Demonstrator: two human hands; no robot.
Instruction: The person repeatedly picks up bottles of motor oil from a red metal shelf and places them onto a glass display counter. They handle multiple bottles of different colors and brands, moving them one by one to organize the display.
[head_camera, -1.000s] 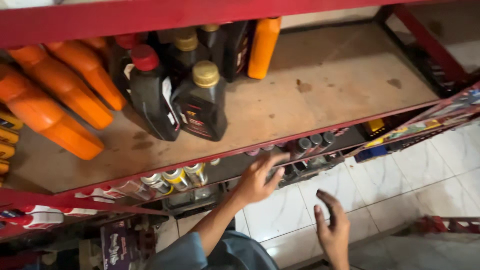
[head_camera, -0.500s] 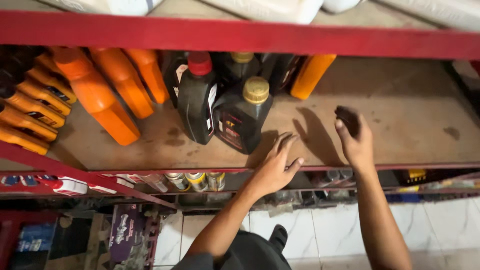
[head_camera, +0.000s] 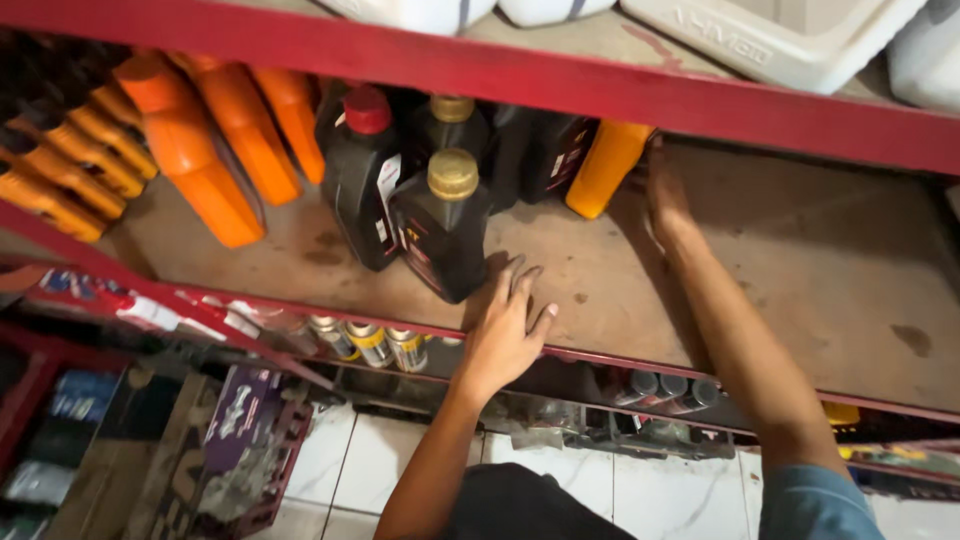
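**Two hands on the bottle shelf**

The left hand (head_camera: 508, 330) rests flat, fingers spread, holding nothing, on the shelf (head_camera: 800, 250) edge just beside a black gold-capped bottle (head_camera: 445, 225). The right hand (head_camera: 665, 200) reaches deep beside an orange bottle (head_camera: 605, 165); whether it grips anything, I cannot tell. Orange bottles (head_camera: 200, 170) lean at the left.

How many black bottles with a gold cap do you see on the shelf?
2. One gold-capped black bottle stands at the front, beside the left hand. The other stands directly behind it. More may be hidden in the dark at the back of the shelf.
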